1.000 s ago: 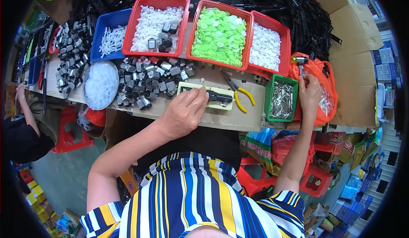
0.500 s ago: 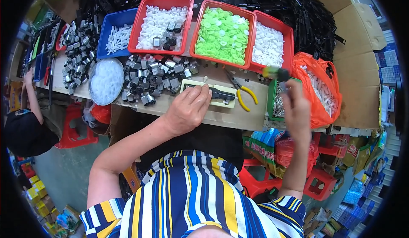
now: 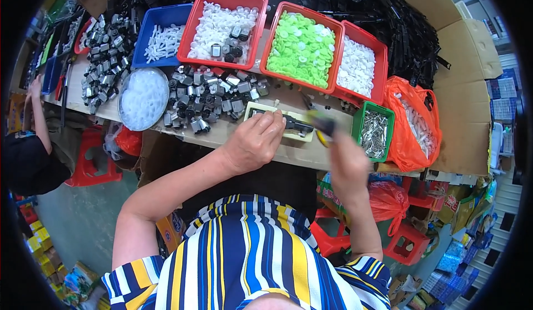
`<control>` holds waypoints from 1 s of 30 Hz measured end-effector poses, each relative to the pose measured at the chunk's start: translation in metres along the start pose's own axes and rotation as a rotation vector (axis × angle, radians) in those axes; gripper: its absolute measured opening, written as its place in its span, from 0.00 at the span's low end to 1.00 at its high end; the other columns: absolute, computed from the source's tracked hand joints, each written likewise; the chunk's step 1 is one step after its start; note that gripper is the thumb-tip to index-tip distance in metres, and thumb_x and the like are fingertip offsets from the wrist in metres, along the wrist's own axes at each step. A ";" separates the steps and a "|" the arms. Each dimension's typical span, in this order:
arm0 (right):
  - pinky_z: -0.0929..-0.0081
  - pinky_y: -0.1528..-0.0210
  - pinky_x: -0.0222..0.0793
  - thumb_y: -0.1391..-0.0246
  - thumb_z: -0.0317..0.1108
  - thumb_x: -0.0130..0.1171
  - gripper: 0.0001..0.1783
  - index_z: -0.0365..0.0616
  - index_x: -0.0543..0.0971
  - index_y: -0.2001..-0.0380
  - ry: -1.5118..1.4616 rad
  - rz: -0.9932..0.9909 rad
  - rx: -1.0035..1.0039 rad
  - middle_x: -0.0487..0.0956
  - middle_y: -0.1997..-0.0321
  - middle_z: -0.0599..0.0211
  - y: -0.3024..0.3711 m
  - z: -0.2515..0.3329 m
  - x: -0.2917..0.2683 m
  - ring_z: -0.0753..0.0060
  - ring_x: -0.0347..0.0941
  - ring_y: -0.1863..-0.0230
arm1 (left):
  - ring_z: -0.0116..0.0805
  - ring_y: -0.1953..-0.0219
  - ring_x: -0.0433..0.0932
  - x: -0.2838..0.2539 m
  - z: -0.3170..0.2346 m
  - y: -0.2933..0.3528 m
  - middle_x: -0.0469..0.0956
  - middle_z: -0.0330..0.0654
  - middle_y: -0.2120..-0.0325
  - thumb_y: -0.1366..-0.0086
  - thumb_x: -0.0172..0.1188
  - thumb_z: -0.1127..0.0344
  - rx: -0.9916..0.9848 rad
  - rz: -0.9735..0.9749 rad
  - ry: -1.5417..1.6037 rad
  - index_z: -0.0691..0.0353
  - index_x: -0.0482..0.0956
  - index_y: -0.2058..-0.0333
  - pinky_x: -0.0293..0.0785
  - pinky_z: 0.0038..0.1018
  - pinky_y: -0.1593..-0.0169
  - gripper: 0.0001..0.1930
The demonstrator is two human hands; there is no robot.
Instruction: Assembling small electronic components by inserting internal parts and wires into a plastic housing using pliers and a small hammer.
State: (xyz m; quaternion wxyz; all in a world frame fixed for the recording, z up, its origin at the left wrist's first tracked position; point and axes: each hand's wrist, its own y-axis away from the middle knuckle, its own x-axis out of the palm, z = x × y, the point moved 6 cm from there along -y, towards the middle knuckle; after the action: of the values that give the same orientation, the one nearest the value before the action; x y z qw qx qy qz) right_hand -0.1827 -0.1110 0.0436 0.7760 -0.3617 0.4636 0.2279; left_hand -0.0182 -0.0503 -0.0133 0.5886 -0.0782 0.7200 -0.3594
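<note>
A cream holder (image 3: 300, 137) lies near the table's front edge, with a black plastic part (image 3: 296, 124) in it. My left hand (image 3: 256, 142) rests over the holder's left end, its fingers pressed together on the black part; the exact grip is hidden under them. My right hand (image 3: 349, 165), smeared by motion, is closed round what looks like a small mallet (image 3: 324, 124), its head dark and yellow-green. The mallet's head is over the holder's right end; I cannot tell whether they touch. Behind it, yellow-handled pliers (image 3: 321, 138) are mostly covered.
Small silver motors (image 3: 214, 96) lie heaped at left by a clear round dish (image 3: 143, 100). Behind stand a blue bin (image 3: 137, 43) and red bins (image 3: 262, 29) of white and green pieces. A green box (image 3: 357, 127) of metal pins and an orange bag (image 3: 408, 157) are at right.
My right hand has swung left and down with the mallet, from beside the green box to the holder. My left hand stays on the holder. The whole view has shifted slightly.
</note>
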 end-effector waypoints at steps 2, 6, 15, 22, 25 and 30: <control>0.60 0.70 0.68 0.43 0.26 0.63 0.26 0.40 0.75 0.40 0.084 0.238 0.031 0.81 0.68 0.56 0.003 -0.009 0.030 0.55 0.76 0.73 | 0.43 0.57 0.80 0.003 0.001 0.003 0.80 0.55 0.56 0.47 0.59 0.71 -0.001 -0.001 -0.017 0.77 0.80 0.57 0.79 0.32 0.56 0.19; 0.63 0.72 0.69 0.39 0.33 0.61 0.24 0.46 0.75 0.40 -0.036 -0.122 0.026 0.74 0.77 0.63 0.006 -0.002 0.001 0.59 0.77 0.74 | 0.43 0.58 0.80 0.001 0.000 0.002 0.80 0.54 0.56 0.47 0.59 0.71 -0.010 -0.013 -0.005 0.77 0.80 0.58 0.79 0.31 0.57 0.19; 0.62 0.73 0.70 0.39 0.31 0.61 0.23 0.46 0.75 0.40 -0.061 -0.097 0.025 0.79 0.73 0.60 -0.005 0.007 -0.010 0.55 0.78 0.74 | 0.42 0.59 0.80 0.000 -0.001 0.002 0.80 0.54 0.57 0.48 0.60 0.72 -0.033 -0.044 -0.025 0.77 0.80 0.58 0.79 0.30 0.59 0.18; 0.59 0.73 0.72 0.39 0.31 0.60 0.22 0.43 0.74 0.41 -0.003 0.174 0.031 0.80 0.72 0.53 0.000 0.003 0.021 0.49 0.77 0.75 | 0.42 0.59 0.80 0.005 -0.002 0.003 0.80 0.53 0.58 0.48 0.60 0.72 -0.021 -0.050 -0.048 0.77 0.81 0.60 0.80 0.30 0.59 0.17; 0.59 0.73 0.71 0.39 0.31 0.61 0.21 0.41 0.75 0.43 -0.112 -0.052 0.090 0.81 0.71 0.52 -0.001 0.002 0.003 0.49 0.79 0.74 | 0.42 0.60 0.80 0.001 -0.002 0.003 0.80 0.53 0.58 0.48 0.60 0.72 -0.024 -0.042 -0.040 0.77 0.81 0.60 0.80 0.30 0.60 0.17; 0.47 0.71 0.74 0.36 0.34 0.57 0.18 0.46 0.73 0.43 0.008 0.249 0.144 0.81 0.72 0.46 0.003 -0.005 0.032 0.41 0.79 0.71 | 0.44 0.57 0.80 0.002 -0.007 0.003 0.79 0.55 0.57 0.47 0.59 0.72 -0.051 -0.035 -0.040 0.77 0.80 0.58 0.80 0.30 0.57 0.18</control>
State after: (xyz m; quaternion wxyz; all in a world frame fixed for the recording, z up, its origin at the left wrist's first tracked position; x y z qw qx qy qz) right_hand -0.1730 -0.1126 0.0126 0.7637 -0.2458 0.5231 0.2874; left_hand -0.0246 -0.0461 -0.0160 0.5942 -0.1129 0.7157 -0.3492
